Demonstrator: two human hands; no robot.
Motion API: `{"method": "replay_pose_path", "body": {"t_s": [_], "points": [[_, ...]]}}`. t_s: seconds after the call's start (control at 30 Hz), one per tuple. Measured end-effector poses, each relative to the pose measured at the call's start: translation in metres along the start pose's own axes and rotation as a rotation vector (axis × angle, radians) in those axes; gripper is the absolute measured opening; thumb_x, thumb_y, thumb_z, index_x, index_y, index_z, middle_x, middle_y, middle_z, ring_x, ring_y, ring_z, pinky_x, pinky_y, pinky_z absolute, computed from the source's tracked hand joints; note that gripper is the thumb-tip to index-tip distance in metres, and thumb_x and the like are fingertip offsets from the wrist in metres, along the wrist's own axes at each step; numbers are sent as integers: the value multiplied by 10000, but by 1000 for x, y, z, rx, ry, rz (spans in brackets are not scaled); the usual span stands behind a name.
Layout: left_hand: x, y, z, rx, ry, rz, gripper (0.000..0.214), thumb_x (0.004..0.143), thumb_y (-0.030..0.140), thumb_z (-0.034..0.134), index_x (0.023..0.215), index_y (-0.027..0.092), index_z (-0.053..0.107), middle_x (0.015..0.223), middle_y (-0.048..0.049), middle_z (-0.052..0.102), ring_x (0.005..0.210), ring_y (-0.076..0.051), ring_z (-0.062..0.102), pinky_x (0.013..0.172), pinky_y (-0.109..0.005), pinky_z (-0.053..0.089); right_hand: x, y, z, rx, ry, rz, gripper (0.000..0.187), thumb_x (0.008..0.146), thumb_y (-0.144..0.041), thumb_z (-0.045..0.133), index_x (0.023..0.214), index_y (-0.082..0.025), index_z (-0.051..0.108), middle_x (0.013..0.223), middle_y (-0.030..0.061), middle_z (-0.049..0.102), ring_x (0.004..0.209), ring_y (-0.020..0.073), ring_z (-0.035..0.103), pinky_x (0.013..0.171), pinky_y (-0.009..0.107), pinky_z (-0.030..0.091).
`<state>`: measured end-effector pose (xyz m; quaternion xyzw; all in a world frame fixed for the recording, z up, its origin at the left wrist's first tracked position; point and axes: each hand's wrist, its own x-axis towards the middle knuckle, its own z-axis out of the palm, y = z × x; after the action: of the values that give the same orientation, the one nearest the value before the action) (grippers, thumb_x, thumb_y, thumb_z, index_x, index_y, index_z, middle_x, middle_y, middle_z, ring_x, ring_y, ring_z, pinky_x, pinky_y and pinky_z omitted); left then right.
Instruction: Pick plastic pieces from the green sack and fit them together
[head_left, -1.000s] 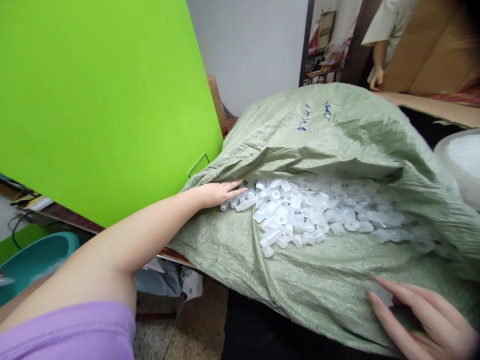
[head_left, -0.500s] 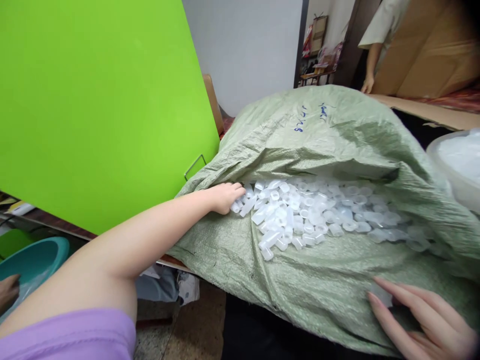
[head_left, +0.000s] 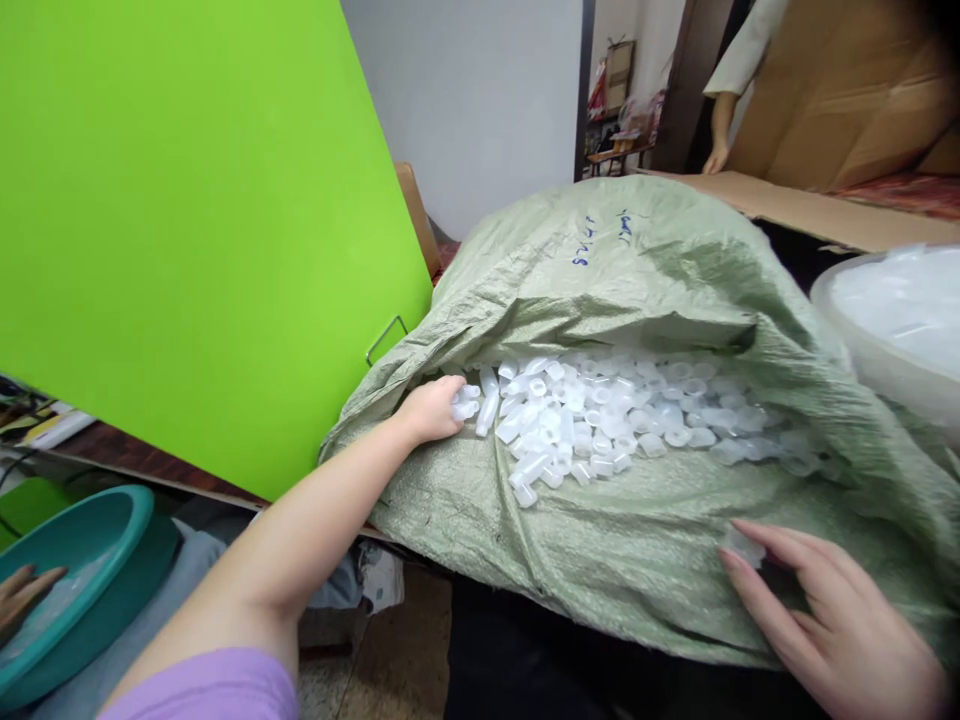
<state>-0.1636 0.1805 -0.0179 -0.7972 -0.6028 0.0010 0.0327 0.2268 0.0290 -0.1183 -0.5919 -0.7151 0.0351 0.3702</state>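
The left hand (head_left: 431,408) was curled around a small bunch of translucent plastic tubes (head_left: 466,402), their ends poking out past its fingers, at the left end of the sack's mouth. The right hand (head_left: 840,615), at the near right, pinched a translucent plastic piece (head_left: 744,547) between thumb and fingertips, over the sack's near flap. Between the hands, a loose heap of similar fittings (head_left: 600,415) lay in the open mouth of the pale green woven sack (head_left: 585,560), which bore blue handwriting on its far side. To the right stood a whitish tub (head_left: 836,325) filled with pale pieces. At the near left, another person's hand (head_left: 26,600) reached into a teal basin (head_left: 139,525).
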Motion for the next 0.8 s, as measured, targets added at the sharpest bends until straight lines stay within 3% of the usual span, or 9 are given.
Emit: {"method": "replay_pose_path", "body": {"t_s": [0.13, 0.23, 0.33, 0.47, 0.6, 0.8], "points": [[-36, 13, -6, -141, 303, -16, 506, 634, 252, 570, 1126, 176, 475, 1108, -81, 589, 1004, -224, 568, 875, -304, 448, 6, -6, -8, 37, -66, 67, 435, 834, -554, 422, 1081, -214, 535, 965, 74, 636, 811, 228, 625, 706, 360, 513], [-69, 48, -18, -208, 430, 145, 492, 645, 269, 558, 1117, 163, 474, 1066, -86, 596, 976, -225, 570, 875, -334, 450, 10, -23, -19, 141, -49, 13, 386, 858, -475, 434, 1126, -217, 535, 1005, 85, 588, 860, 209, 593, 750, 340, 503], [-96, 95, -19, -211, 396, 307, 500, 670, 285, 550, 1145, 151, 467, 1104, -120, 588, 1012, -255, 555, 892, -376, 440, 10, -50, -26, 233, -117, -78, 354, 879, -377, 450, 1199, -233, 499, 1043, 83, 555, 909, 187, 574, 788, 319, 495], [-113, 145, -2, -336, 321, 342, 510, 688, 267, 524, 1180, 155, 450, 1138, -122, 581, 1035, -253, 551, 894, -381, 447, 15, -81, -28, 328, -226, -156, 309, 853, -333, 531, 1135, -208, 507, 941, 63, 588, 834, 161, 588, 728, 281, 517], [-119, 172, 9, -423, 167, 329, 496, 735, 289, 512, 1214, 176, 453, 1186, -112, 567, 1094, -246, 523, 953, -368, 416, 19, -85, -35, 335, -244, -221, 242, 857, -313, 532, 1071, -203, 553, 956, 72, 589, 865, 167, 595, 741, 290, 525], [-139, 194, -10, -529, 15, 399, 556, 746, 271, 497, 1287, 172, 413, 1210, -102, 570, 1090, -251, 529, 941, -384, 420, 4, -73, -54, 280, -318, -332, 270, 885, -233, 485, 1142, -227, 570, 966, 66, 576, 865, 143, 592, 721, 264, 527]]}}
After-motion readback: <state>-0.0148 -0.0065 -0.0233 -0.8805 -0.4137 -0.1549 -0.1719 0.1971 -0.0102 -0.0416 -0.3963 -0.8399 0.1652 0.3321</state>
